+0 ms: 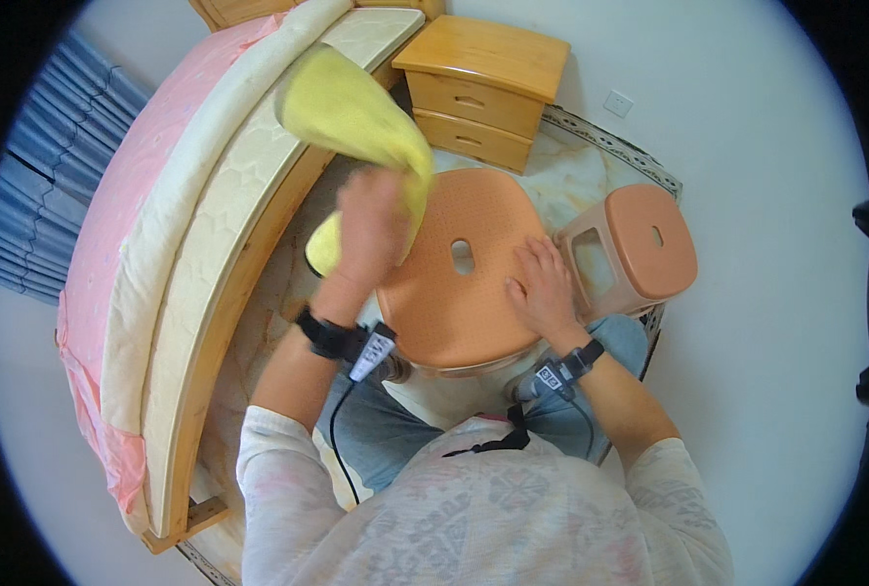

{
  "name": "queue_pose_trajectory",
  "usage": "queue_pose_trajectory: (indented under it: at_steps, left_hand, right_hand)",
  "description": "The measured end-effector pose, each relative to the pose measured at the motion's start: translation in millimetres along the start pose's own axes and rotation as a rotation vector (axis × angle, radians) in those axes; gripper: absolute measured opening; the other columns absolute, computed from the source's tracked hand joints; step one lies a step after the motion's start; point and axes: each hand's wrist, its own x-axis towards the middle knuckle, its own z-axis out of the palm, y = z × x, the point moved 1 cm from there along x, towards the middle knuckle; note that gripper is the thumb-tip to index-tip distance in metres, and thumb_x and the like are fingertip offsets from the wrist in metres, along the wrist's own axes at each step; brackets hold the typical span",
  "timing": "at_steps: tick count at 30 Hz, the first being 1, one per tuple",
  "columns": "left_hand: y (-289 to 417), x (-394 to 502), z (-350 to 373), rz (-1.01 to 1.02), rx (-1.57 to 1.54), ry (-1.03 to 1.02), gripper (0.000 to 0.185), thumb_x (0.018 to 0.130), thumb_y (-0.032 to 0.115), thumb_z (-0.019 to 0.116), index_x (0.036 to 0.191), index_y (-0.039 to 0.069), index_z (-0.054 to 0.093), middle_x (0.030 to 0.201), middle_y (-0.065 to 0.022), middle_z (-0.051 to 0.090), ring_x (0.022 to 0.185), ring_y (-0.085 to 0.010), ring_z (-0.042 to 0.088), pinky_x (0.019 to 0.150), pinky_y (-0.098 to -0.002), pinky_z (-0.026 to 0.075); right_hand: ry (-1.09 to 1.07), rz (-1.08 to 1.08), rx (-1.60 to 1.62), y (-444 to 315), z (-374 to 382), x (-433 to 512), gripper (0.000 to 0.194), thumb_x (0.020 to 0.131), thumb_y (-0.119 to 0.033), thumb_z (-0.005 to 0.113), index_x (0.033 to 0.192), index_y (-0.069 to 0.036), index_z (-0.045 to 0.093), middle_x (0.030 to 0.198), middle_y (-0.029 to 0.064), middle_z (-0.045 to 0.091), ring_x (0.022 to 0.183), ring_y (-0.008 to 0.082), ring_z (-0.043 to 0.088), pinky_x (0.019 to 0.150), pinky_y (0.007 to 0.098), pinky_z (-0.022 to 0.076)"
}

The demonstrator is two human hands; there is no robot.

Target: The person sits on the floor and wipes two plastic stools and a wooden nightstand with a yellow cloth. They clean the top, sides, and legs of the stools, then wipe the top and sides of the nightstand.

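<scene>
My left hand [373, 223] grips a yellow cloth [354, 110], blurred by motion. Most of the cloth flares up and to the left, over the side of the bed, and a smaller end hangs below my fist. Under and beside it stands an orange plastic stool [471, 315] with a dotted seat and an oval hole in the middle. My right hand [544, 286] rests on the right side of that seat, fingers spread and holding nothing. Each of my wrists wears a black strap with a small cabled device.
A bed with a pale mattress [237, 190] and pink bedding [156, 139] runs along the left. Beyond the stool is a wooden nightstand [478, 80] with two drawers. A second orange stool [650, 242] stands at the right, near the white wall [771, 293]. Blue curtains [46, 176] hang far left.
</scene>
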Motion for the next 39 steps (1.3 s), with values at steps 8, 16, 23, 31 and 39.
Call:
queue_pose_trajectory:
  at_steps: [8, 16, 23, 31, 39]
  left_hand:
    - [35.6, -125.2, 12.6, 0.139, -0.131, -0.749, 0.041, 0.083, 0.021, 0.068, 0.123, 0.016, 0.064, 0.148, -0.0056, 0.055, 0.149, -0.0351, 0.038, 0.121, -0.0650, 0.022]
    - [97.8, -114.0, 15.9, -0.233, -0.170, -0.632, 0.071, 0.077, 0.042, 0.083, 0.130, 0.001, 0.058, 0.152, -0.0188, 0.048, 0.149, -0.0367, 0.037, 0.118, -0.0649, 0.027]
    - [140.5, -91.0, 49.4, -0.150, -0.861, -0.278, 0.055, 0.087, 0.021, 0.077, 0.134, 0.000, 0.059, 0.130, -0.0229, 0.065, 0.125, -0.0403, 0.060, 0.105, -0.0486, 0.047]
    - [97.5, -122.6, 71.7, -1.337, -1.114, -0.080, 0.029, 0.101, 0.015, 0.064, 0.126, 0.001, 0.063, 0.123, -0.0101, 0.069, 0.109, -0.0211, 0.066, 0.087, -0.0353, 0.056]
    - [46.9, -132.1, -5.3, -1.064, -0.633, 0.213, 0.033, 0.094, 0.015, 0.072, 0.121, 0.003, 0.057, 0.111, -0.0113, 0.063, 0.102, -0.0218, 0.062, 0.092, -0.0348, 0.052]
  right_hand:
    - [0.061, -0.010, 0.259, 8.4, 4.9, -3.1, 0.040, 0.084, -0.022, 0.071, 0.123, -0.010, 0.068, 0.129, 0.0138, 0.068, 0.124, 0.0364, 0.059, 0.102, 0.0515, 0.0455]
    - [-0.003, -0.072, 0.120, 16.1, 12.7, -5.2, 0.038, 0.086, -0.023, 0.070, 0.122, -0.011, 0.070, 0.125, 0.0125, 0.070, 0.119, 0.0368, 0.062, 0.098, 0.0494, 0.0489]
    - [-0.035, -0.019, 0.173, 37.3, 34.6, -34.0, 0.056, 0.096, -0.034, 0.071, 0.146, -0.013, 0.053, 0.148, 0.0121, 0.056, 0.139, 0.0293, 0.050, 0.116, 0.0438, 0.0393]
    - [0.001, -0.002, 0.253, 36.7, 16.5, -33.1, 0.056, 0.084, -0.021, 0.075, 0.135, -0.004, 0.059, 0.149, 0.0151, 0.049, 0.143, 0.0378, 0.041, 0.118, 0.0472, 0.0370]
    - [0.043, 0.029, 0.252, 21.6, 9.8, -24.1, 0.048, 0.085, -0.008, 0.070, 0.132, -0.001, 0.059, 0.146, 0.0182, 0.052, 0.141, 0.0424, 0.042, 0.118, 0.0505, 0.0348]
